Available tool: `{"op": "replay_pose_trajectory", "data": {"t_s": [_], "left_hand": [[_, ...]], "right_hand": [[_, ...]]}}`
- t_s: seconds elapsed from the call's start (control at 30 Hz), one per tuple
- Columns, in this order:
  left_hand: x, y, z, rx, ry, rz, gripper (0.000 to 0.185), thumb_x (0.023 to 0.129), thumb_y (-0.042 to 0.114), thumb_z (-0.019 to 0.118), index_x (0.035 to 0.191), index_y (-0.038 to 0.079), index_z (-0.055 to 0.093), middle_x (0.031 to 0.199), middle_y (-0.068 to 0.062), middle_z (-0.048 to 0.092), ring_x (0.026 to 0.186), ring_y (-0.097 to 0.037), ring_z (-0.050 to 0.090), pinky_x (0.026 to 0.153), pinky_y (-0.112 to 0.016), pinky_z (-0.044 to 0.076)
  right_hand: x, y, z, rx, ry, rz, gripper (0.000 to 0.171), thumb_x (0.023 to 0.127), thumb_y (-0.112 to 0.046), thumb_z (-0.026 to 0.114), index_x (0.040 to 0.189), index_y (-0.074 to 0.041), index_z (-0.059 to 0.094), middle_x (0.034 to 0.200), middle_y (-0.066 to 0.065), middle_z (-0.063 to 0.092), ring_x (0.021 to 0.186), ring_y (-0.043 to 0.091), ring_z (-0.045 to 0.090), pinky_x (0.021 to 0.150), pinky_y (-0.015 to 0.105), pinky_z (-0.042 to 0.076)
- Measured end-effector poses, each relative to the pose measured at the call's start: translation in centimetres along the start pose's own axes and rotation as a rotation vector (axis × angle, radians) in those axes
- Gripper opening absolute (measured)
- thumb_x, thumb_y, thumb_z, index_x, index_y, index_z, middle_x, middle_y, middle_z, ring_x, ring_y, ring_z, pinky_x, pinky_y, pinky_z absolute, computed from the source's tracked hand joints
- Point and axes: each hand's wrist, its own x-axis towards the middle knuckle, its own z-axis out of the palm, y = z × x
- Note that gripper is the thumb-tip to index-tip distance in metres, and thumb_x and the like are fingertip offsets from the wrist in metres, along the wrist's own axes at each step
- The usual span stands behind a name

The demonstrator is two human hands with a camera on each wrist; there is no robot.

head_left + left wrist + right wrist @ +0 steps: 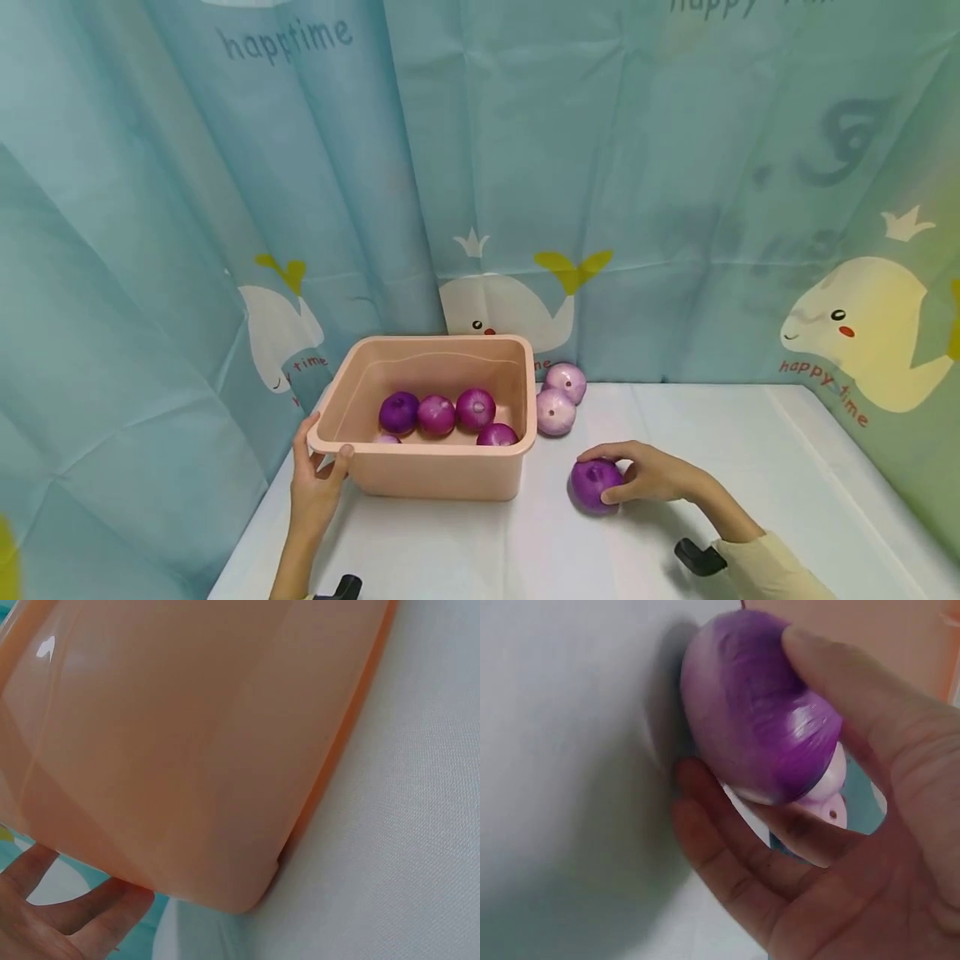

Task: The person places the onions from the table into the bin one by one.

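A pink plastic tub (442, 475) stands on the white table and holds several purple onions (437, 414). My left hand (321, 458) grips the tub's near-left corner, thumb hooked over the rim and fingers against the outer wall. In the left wrist view the tub wall (187, 750) fills the frame, with my fingers (67, 915) beside its corner. To the right of the tub, my right hand (611, 477) grips a dark purple onion (591, 485) that rests on the table. In the right wrist view the fingers (735, 855) and thumb wrap that onion (757, 712).
Two paler onions (556, 412) (566, 381) lie by the tub's far-right corner, near the curtain. A blue whale-print curtain (525, 167) closes off the back and both sides. The white table (750, 467) stretches to the right.
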Motion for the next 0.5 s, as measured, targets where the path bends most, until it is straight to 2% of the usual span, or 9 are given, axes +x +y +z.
{"op": "replay_pose_trajectory", "data": {"t_s": [0.1,0.23,0.37,0.5], "left_hand": [[-0.1,0.0,0.0,-0.005,-0.004,0.003,0.076,0.102,0.013,0.063,0.163,0.026,0.019,0.163,-0.011,0.029,0.12,-0.005,0.048,0.079,-0.013,0.053],[-0.1,0.0,-0.1,0.008,-0.004,0.0,0.076,0.102,0.014,0.063,0.163,0.026,0.019,0.163,-0.011,0.029,0.119,-0.003,0.048,0.079,-0.013,0.053],[-0.1,0.1,-0.1,0.011,-0.005,-0.002,0.076,0.102,0.015,0.063,0.163,0.027,0.019,0.163,-0.011,0.029,0.117,0.001,0.048,0.079,-0.013,0.053],[-0.2,0.1,-0.1,-0.003,-0.008,-0.004,0.076,0.102,0.014,0.063,0.163,0.027,0.02,0.163,-0.012,0.029,0.116,0.002,0.05,0.079,-0.015,0.055]], "right_hand": [[0.3,-0.4,-0.3,-0.039,-0.003,0.008,0.048,0.09,-0.019,0.081,0.133,-0.009,0.064,0.13,0.014,0.064,0.103,0.013,0.061,0.078,0.03,0.058],[0.7,-1.0,-1.2,-0.102,0.009,0.007,0.048,0.088,-0.019,0.082,0.132,-0.012,0.064,0.128,0.011,0.063,0.1,0.012,0.06,0.076,0.029,0.058],[1.1,-2.1,-2.7,-0.161,0.035,-0.04,0.049,0.088,-0.019,0.083,0.132,-0.013,0.063,0.127,0.01,0.064,0.101,0.015,0.061,0.075,0.032,0.058],[1.5,-3.4,-4.5,-0.239,0.098,-0.086,0.049,0.088,-0.021,0.083,0.133,-0.012,0.063,0.125,0.009,0.065,0.099,0.017,0.063,0.075,0.033,0.058]]}}
